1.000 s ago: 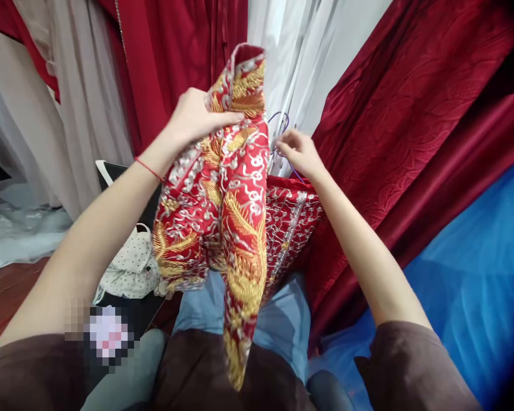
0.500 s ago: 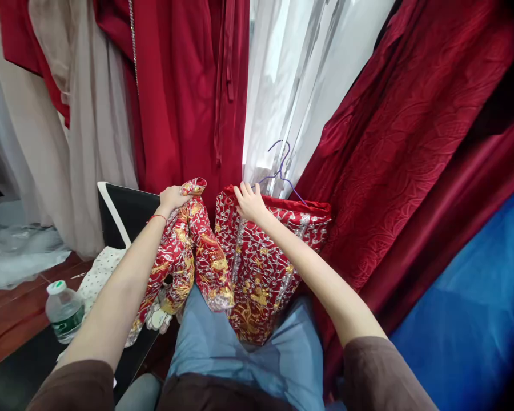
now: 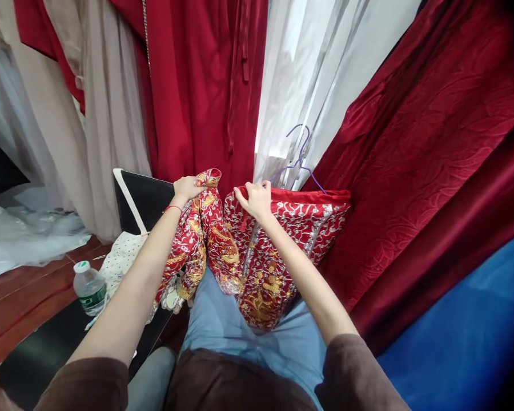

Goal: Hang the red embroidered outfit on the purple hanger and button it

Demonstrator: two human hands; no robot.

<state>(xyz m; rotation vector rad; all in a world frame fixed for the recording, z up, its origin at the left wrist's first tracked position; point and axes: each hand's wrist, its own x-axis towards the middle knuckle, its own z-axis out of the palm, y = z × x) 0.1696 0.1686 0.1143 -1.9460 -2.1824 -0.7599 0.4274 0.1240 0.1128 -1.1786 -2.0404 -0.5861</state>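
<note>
My left hand (image 3: 188, 189) is closed on the collar end of a red embroidered jacket (image 3: 223, 240), worked in gold and silver thread. The jacket hangs down over my left leg, its sleeve to the right. My right hand (image 3: 257, 201) grips the top edge of a matching red embroidered skirt (image 3: 278, 251), near its left corner. A purple hanger (image 3: 300, 162) sticks up from the skirt's waist; its lower part is hidden inside the cloth. The skirt's bottom rests between my legs.
A black chair (image 3: 47, 342) at the left bears a water bottle (image 3: 89, 291) and a white dotted cloth (image 3: 122, 257). Long red gowns (image 3: 197, 85), beige tulle (image 3: 115, 125) and a patterned red gown (image 3: 432, 142) hang around. Blue fabric (image 3: 462, 319) lies at the right.
The view has shifted, so the scene sits farther right. My right hand has turned at the skirt's top edge, its fingers now curled over it. My left hand keeps hold of the jacket.
</note>
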